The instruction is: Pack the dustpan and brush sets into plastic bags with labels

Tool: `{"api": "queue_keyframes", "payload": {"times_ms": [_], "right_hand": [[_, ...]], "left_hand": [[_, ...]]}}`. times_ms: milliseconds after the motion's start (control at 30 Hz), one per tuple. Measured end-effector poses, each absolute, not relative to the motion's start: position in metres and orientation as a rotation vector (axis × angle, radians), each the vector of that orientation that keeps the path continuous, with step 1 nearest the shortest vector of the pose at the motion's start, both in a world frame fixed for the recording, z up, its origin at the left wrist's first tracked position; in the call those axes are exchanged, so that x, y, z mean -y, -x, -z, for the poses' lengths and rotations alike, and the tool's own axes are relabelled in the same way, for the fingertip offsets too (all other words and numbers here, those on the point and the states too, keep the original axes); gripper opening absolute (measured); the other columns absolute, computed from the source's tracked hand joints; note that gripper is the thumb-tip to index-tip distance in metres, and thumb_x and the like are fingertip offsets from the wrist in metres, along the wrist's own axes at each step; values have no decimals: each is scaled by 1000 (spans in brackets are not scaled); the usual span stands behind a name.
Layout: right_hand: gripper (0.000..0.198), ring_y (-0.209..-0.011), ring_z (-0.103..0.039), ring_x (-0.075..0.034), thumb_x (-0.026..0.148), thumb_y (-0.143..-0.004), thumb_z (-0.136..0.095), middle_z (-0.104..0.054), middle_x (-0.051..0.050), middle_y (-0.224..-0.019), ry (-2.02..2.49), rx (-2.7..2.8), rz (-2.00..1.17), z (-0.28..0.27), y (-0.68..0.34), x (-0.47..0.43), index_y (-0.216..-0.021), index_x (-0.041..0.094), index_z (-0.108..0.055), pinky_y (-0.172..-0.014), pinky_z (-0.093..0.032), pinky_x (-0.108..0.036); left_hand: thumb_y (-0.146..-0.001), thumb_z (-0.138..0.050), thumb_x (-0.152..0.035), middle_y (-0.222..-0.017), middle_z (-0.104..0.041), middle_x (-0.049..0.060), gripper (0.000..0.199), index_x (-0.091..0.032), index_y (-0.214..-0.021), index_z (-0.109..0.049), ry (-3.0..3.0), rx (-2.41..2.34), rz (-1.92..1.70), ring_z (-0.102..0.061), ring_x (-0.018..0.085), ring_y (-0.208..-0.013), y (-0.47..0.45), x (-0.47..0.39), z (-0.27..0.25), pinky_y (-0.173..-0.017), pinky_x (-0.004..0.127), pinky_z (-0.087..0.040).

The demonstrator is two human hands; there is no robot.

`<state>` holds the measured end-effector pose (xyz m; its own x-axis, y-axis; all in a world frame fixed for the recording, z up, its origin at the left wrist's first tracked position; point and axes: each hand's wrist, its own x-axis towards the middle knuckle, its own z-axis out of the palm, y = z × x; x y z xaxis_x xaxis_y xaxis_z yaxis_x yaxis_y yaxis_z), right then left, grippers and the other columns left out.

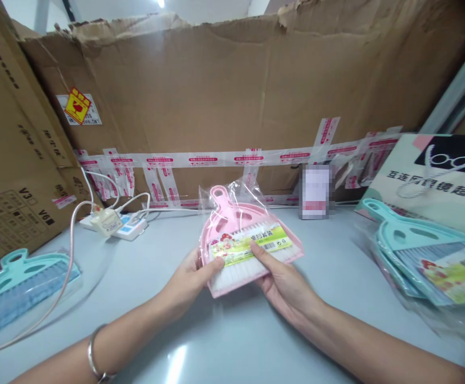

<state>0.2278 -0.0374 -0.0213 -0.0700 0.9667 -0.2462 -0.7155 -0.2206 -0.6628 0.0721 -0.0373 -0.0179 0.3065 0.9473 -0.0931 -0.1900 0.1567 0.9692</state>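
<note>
place: looks like a packing or stock room
taped carton [216, 96]: large, standing behind the fingers [262, 256]
printed carton [24, 133]: left of the fingers
fragile sticker [77, 106]: on the taped carton, beyond and left of the fingers
in clear bags: pink dustpan set [252, 217] in the fingers, turquoise sets [426, 258] to either side
bench [224, 341]: plain, grey-blue, beneath the fingers

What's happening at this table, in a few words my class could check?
A person holds a pink dustpan-and-brush set in clear wrap, the left hand at one side and the right hand at the lower edge. Teal wrapped sets lie at the right, another teal set at the left. A power strip sits farther back.
</note>
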Motion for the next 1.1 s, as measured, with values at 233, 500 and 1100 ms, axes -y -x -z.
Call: {"api": "queue_keyframes", "payload": {"times_ms": [233,500,1100], "right_hand": [[28,-52,-61,-14,43,-69,-67,-68,-4,-62,1082,1019,-1582,17,-255,16,-76,16,-66,-48,-49,-24],[39,-66,-57,-11,38,-60,-75,-66,1,-75,1040,1185,-1321,17,-275,-2,-91,19,-60,-57,-44,-21],[26,-79,-67,-16,18,-67,-71,-71,-7,-89,938,806,-1631,24,-257,4,-92,12,-66,-64,-56,-18]], "left_hand": [[-71,-68,-32,-110,-64,14,52,-13,-116,-51,-1092,-954,-1076,-64,25,-91,-50,22,11,-73,31,-52],[-69,-68,-29,-98,-70,10,48,-10,-111,-56,-1046,-1008,-1145,-66,22,-86,-34,8,3,-70,28,-51],[-66,-71,-20,-120,-59,12,62,-18,-124,-47,-1209,-806,-818,-58,21,-105,-32,9,6,-81,28,-48]]}}
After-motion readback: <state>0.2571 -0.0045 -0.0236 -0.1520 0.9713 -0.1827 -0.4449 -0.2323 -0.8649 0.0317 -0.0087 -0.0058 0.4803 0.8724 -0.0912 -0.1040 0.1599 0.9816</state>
